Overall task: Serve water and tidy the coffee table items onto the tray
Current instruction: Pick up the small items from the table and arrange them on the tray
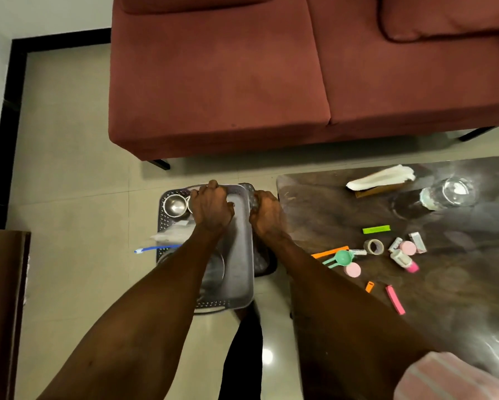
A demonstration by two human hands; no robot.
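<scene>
I judge the task barely begun: my left hand curls over the far rim of the grey tray, and my right hand grips its right edge, the tray sitting over a perforated basket on the floor, left of the table. Nothing from the table is on the tray yet. One glass stands at the table's far side, near one tissue box. I count two pink lids, one tape roll, one green scoop. Two steel bowls show in the basket.
</scene>
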